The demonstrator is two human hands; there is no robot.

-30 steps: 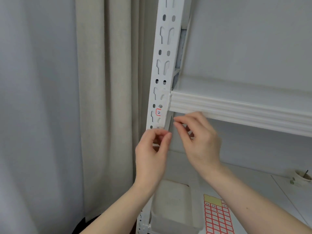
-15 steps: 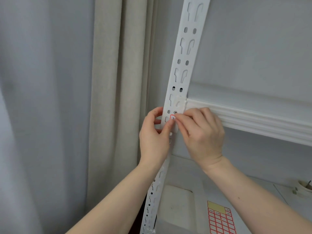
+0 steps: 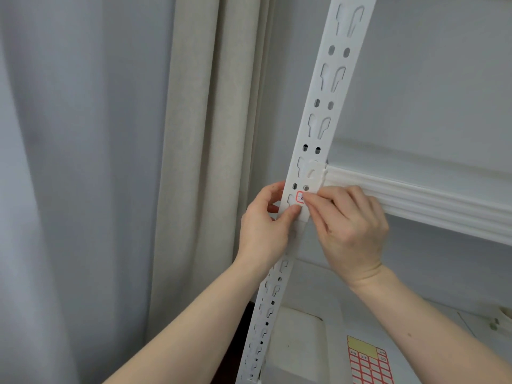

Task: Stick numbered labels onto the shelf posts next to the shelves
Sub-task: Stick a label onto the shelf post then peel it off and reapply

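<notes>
Label number one, the only one on the post, is small and white with a red edge. It sits on the front of the shelf post, just under the spot where the shelf joins it. The number on it is partly hidden, so it cannot be read.

Far left hang two curtains: one pale grey curtain and, next to it, one beige curtain. Then comes the one white post, leaning a little in the picture, with many holes and slots cut in it.

Two bare hands meet at the label. The left hand curls around the post from the left side, fingers behind it, and its thumb presses flat on the post's front just under the label. The right hand comes from the right, fingers bent close together, and its fingertips press on the label's right edge. Neither hand carries anything loose.

Right of the post runs one white shelf with a ridged front edge. Below it, on a lower white surface, lies one sheet of labels with red boxes and a yellow patch on top. It lies well apart from the hands.
</notes>
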